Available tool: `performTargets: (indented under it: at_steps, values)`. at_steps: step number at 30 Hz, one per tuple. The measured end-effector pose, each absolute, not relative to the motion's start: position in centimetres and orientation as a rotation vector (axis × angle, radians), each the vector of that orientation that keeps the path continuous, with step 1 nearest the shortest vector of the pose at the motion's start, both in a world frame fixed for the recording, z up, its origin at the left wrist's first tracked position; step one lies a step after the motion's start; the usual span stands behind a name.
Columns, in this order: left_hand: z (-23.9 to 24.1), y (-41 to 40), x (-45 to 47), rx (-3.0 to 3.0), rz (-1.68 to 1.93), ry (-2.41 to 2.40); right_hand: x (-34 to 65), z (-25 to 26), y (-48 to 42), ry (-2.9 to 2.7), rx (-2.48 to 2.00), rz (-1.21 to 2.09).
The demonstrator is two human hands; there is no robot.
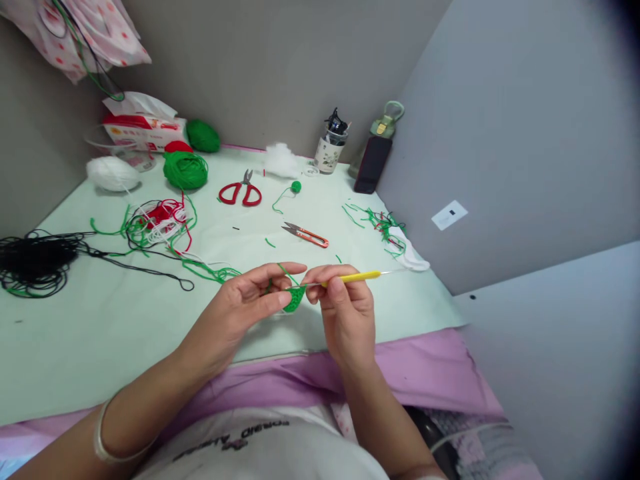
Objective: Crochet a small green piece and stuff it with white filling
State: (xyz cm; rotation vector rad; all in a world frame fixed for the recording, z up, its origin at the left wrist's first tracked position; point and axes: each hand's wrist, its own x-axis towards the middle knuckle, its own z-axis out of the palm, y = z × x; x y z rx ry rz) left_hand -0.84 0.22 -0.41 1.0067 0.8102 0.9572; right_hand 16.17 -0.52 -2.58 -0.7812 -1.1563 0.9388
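Note:
My left hand (250,297) pinches a small green crochet piece (295,299) between thumb and fingers, above the near part of the table. Green yarn runs over its raised index finger down to the piece. In my right hand (347,307) is a crochet hook with a yellow handle (365,276), held between thumb and fingers. The hook's thin metal shaft points left and meets the top edge of the green piece; its very tip is hard to make out. A loose green strand (220,272) trails across the table to the left of my left hand.
Orange thread snips (306,235) and red-handled scissors (241,193) lie beyond my hands. Green yarn (185,170), white yarn (113,174), tangled black cord (37,260) and a tissue box (145,132) sit left. A pen cup (330,151), phone (373,165) and bottle (387,122) stand far right, near yarn scraps (385,225).

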Motion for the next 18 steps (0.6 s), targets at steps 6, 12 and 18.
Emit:
performTargets:
  at_steps: [6,12,18]
  values:
    - [-0.6,0.5,-1.2,1.050,0.994,0.843,16.4,-2.4,-0.4,-1.155,-0.755,1.008]
    - [-0.5,0.4,-1.2,1.150,1.011,0.908,16.6,-2.3,-1.4,-1.306,-0.798,0.824]
    - [-0.2,-0.2,-1.0,1.330,1.107,1.039,16.7,-2.3,-2.0,-1.608,-0.793,0.446]
